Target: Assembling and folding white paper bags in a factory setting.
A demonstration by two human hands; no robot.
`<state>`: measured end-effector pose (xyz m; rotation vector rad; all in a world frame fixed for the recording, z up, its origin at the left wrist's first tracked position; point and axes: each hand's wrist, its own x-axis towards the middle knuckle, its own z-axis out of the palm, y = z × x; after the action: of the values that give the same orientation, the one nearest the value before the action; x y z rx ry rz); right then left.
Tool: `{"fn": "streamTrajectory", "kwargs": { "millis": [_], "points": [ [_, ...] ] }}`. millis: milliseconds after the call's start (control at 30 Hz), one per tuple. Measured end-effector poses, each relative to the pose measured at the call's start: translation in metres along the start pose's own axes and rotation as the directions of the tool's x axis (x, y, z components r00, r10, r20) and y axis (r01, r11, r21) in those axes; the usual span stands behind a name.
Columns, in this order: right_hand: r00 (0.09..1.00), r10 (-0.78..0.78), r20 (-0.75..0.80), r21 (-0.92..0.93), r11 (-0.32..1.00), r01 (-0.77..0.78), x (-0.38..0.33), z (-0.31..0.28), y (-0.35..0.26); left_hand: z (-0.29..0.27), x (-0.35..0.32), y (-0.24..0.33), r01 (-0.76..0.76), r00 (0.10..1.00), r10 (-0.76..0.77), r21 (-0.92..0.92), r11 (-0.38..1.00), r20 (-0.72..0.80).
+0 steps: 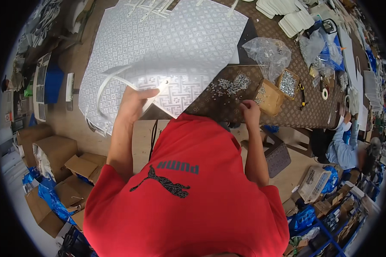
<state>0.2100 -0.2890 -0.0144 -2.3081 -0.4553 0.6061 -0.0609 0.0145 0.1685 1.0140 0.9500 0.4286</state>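
Note:
A large silver-white sheet with a raised geometric pattern (176, 34) covers the left of the table, its near corner lifted. My left hand (134, 103) is closed on a white strap (102, 96) at that corner, the thumb pressing on top. The strap's flat end lies against the patterned sheet, and the rest loops off to the left. Over the table's near edge, my right hand (250, 112) has its fingers pinched together; whether a small piece is between them I cannot make out. It is beside an open cardboard box (270, 102) and a spread of small shiny metal pieces (236, 85).
A second small box (288, 84) holds more metal pieces. Clear plastic bags (268, 52), black-and-yellow pliers (303, 95) and a tape roll (324, 94) lie rightward. Cardboard boxes (55, 154) stand on the floor at left. Another person in a light blue top (341, 147) is at right.

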Motion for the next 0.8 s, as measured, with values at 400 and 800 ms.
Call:
{"fn": "streamTrajectory", "kwargs": {
  "millis": [400,800],
  "points": [
    [0.98,-0.169,-0.107,-0.503,0.859,0.093,0.013,0.034,-0.011,-0.068,0.004,-0.003,0.094,0.989,-0.13,-0.36,0.928,-0.075],
    [0.941,-0.335,0.037,-0.547,0.782,0.3,0.03,0.034,-0.017,-0.035,-0.001,-0.001,0.14,0.986,-0.151,0.134,0.981,0.076]
  ]
}}
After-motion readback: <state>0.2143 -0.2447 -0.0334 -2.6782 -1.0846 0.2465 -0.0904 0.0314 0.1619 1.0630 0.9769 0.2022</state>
